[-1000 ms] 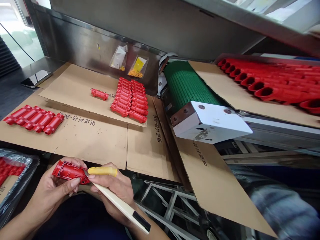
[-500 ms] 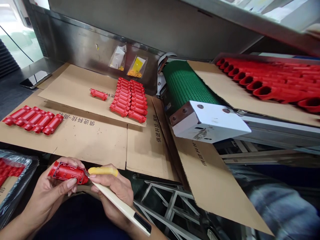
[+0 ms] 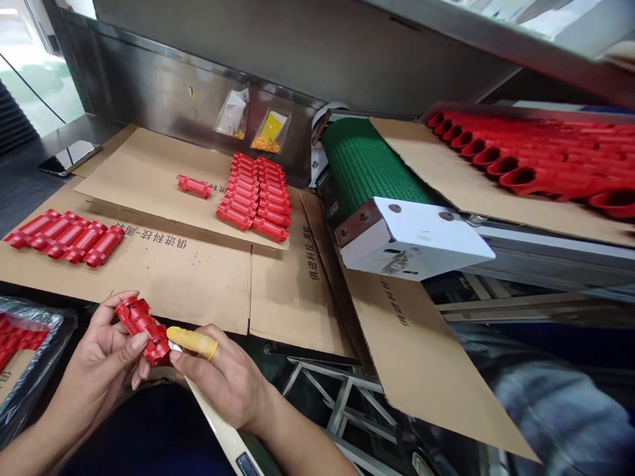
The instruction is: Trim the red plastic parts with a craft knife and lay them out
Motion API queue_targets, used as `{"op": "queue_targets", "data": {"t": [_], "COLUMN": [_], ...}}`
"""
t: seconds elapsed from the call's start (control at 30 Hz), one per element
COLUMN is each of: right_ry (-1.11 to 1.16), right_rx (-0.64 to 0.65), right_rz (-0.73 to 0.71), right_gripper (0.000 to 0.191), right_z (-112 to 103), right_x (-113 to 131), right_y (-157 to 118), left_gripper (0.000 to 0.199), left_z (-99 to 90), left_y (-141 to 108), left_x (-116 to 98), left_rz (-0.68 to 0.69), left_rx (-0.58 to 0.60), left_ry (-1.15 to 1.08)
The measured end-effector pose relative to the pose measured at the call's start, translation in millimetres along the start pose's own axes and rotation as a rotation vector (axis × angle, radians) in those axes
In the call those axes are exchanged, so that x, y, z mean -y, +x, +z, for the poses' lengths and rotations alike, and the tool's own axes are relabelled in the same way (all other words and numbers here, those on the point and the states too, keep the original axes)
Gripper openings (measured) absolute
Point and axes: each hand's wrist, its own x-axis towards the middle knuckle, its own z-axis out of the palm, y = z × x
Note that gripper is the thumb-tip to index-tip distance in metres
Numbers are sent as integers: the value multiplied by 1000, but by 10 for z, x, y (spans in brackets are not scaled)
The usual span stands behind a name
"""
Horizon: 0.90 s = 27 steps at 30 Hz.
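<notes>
My left hand (image 3: 106, 357) is closed around a red plastic tubular part (image 3: 140, 322), holding it tilted above my lap. A cream-handled knife (image 3: 215, 423) is gripped in my right hand (image 3: 228, 373), its short blade against the lower right end of that part. A yellow finger cot (image 3: 192, 342) covers the index finger of this hand. Just beyond the hands, a row of several red parts (image 3: 67, 236) lies on the cardboard. Farther off, two columns of similar parts (image 3: 255, 195) and one single part (image 3: 194, 186) rest on a raised cardboard sheet (image 3: 149, 158).
A green conveyor belt (image 3: 374, 165) with a white metal end guard (image 3: 411, 238) stands to the right. Beside it, many red parts (image 3: 550, 152) lie on cardboard. A plastic-lined box (image 3: 54, 344) sits at lower left, a phone (image 3: 69, 157) at far left. Small bags (image 3: 270, 131) hang behind.
My left hand has turned the red part, so another side faces up and it tilts more steeply. My right hand and the knife have shifted slightly left, and the handle points more downward.
</notes>
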Motion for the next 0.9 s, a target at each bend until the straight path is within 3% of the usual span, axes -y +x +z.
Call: {"op": "queue_targets", "data": {"t": [0.1,0.23,0.33,0.47,0.63,0.73,0.9], "right_ry": [53,304,542,1049,1312,1212,512], "right_rx": [-35,-129,-156,-278,-416,-472,-326], "right_rz": [22,144,432,788,832,809,585], "right_gripper": [16,16,9,20,20,16,9], "right_z": [35,86,96,130,284,383,293], "right_x": [-9,-24,-8,9,-8,-52,-161], "right_y": [-11,-39,-25,44,117,105,33], "left_gripper": [59,60,65,66,64,67,63], "left_z": [5,-1,-19,-54,-81,-89,-100], "left_y": [11,14,5,-6,-10,-16,-14], "left_x": [-28,-52,-36,13,51,54,37], "left_rz": [1,-17,-30,-34,9,-13,-21], "left_rx": [30,66,102,158,159,155,130], "left_ry": [-1,-1,2,16,28,18,6]}}
